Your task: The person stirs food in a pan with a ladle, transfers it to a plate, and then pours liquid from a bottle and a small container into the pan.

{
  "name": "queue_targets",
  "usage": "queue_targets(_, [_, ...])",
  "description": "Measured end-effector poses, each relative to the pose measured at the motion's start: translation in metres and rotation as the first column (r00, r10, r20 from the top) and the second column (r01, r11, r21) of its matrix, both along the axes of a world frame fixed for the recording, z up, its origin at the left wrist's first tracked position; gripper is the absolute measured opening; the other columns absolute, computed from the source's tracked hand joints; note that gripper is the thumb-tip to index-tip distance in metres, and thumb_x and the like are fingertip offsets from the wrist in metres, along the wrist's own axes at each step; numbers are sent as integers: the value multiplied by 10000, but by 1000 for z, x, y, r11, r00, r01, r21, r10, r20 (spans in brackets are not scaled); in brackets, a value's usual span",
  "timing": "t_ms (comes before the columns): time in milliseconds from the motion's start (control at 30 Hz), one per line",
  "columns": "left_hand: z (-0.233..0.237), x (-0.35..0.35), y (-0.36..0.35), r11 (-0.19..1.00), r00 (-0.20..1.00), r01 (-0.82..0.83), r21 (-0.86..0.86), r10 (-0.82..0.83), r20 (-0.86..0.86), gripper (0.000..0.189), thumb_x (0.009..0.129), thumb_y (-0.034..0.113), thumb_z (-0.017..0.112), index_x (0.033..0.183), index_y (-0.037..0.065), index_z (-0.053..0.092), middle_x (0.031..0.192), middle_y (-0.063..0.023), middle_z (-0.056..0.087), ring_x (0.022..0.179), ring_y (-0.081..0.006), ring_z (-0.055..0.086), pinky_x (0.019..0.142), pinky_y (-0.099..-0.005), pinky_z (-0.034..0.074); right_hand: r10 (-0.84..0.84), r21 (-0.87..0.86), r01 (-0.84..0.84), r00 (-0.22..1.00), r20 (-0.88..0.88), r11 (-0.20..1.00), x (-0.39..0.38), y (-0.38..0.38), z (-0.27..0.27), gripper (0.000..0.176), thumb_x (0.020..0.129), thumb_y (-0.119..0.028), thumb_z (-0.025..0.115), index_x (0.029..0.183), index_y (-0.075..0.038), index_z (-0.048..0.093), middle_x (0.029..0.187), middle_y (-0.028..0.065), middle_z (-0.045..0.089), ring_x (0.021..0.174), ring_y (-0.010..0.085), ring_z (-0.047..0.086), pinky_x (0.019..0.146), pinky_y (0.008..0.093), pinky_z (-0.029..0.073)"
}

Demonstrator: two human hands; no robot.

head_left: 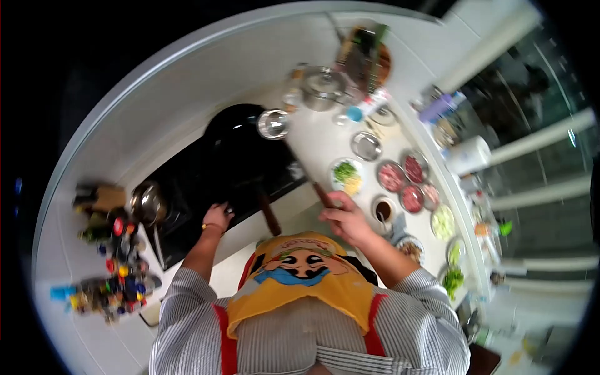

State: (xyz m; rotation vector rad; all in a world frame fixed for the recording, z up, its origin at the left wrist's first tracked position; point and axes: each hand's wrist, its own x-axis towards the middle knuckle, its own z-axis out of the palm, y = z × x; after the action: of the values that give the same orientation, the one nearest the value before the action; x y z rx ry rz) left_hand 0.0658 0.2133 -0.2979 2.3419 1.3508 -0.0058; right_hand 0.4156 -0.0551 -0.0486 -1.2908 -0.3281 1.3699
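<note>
My left hand [218, 216] is at the front edge of the black stove [187, 200], its fingers closed on a small dark stove knob [229, 211]. In my right hand [345, 219] is the wooden handle of a long cooking utensil [323, 195]. Its thin shaft points up along the stove's right edge, and its head is too blurred to make out. On the stove sits a black wok [234, 131], its brown wooden handle [270, 215] pointing towards my apron. Right of my right hand stands a bowl of dark sauce [382, 209] with a spoon in it.
Beside the stove stand a glass bowl [273, 124] and a lidded pot [324, 87]. Chopped greens and yellow bits share a plate [347, 177]. Several bowls of raw meat [392, 177] lie further right. A steel pan [149, 203] and crowded seasoning bottles [125, 275] are at left.
</note>
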Motion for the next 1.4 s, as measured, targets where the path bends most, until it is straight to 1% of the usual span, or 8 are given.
queue_targets(67, [-4, 8, 7, 1000, 998, -4, 26, 5, -58, 424, 864, 282, 773, 1264, 155, 715, 1175, -180, 694, 1062, -365, 673, 942, -431, 547, -39, 12, 39, 999, -15, 999, 1, -4, -4, 391, 917, -13, 664, 1258, -147, 528, 874, 150, 703, 445, 113, 463, 393, 245, 304])
queue_targets(167, [13, 15, 8, 1000, 997, 8, 7, -8, -73, 330, 860, 263, 782, 1165, 140, 762, 1139, -194, 716, 1056, -362, 683, 927, -428, 552, -11, 42, 13, 998, -61, 999, -3, -6, -7, 355, 925, 4, 651, 1232, -124, 526, 865, 152, 702, 433, 111, 450, 398, 247, 310])
queue_targets(367, [53, 40, 4, 985, 980, -100, -139, 73, -184, 304, 844, 300, 809, 1071, 99, 785, 1038, -188, 742, 987, -371, 709, 889, -434, 564, -14, 88, 22, 996, -87, 996, -9, -10, -10, 330, 932, 19, 641, 1217, -96, 523, 861, 157, 706, 429, 109, 445, 409, 248, 320])
queue_targets(633, [74, 58, -8, 954, 917, -288, -87, 249, -311, 368, 901, 350, 769, 1074, 26, 750, 1120, -243, 720, 1047, -390, 702, 912, -449, 568, -27, 58, 32, 996, -90, 998, -18, -5, 2, 343, 914, -1, 662, 1200, -108, 506, 878, 161, 712, 444, 101, 441, 416, 245, 315])
queue_targets(1000, [74, 47, -5, 938, 925, -298, -179, 236, -299, 424, 981, 411, 669, 1113, 18, 756, 1108, -224, 736, 1042, -365, 716, 921, -432, 577, 33, -18, -34, 997, -68, 999, -30, 16, 5, 357, 923, 14, 627, 1241, -113, 525, 882, 144, 696, 460, 108, 448, 437, 252, 342])
queue_targets(1233, [82, 37, -8, 916, 913, -349, -196, 286, -290, 385, 983, 394, 664, 1093, 40, 766, 1082, -213, 743, 1031, -350, 725, 898, -418, 589, 57, -26, -59, 996, -66, 998, -31, 29, 10, 348, 933, 14, 615, 1248, -107, 534, 871, 141, 693, 460, 112, 452, 444, 253, 345])
queue_targets(1300, [84, 37, -8, 919, 919, -335, -207, 271, -285, 383, 985, 391, 661, 1094, 40, 767, 1084, -215, 742, 1031, -353, 724, 901, -422, 588, 61, -36, -62, 997, -39, 997, -31, 34, 10, 347, 940, -3, 590, 1257, -131, 533, 835, 98, 701, 432, 123, 440, 444, 274, 358])
queue_targets(1400, [69, 35, -6, 925, 923, -326, -195, 266, -279, 356, 983, 370, 666, 1093, 47, 770, 1090, -216, 740, 1037, -359, 721, 903, -427, 587, 67, -26, -68, 997, -37, 997, -29, 37, 7, 345, 938, -7, 594, 1252, -138, 538, 833, 95, 701, 435, 120, 437, 447, 278, 362])
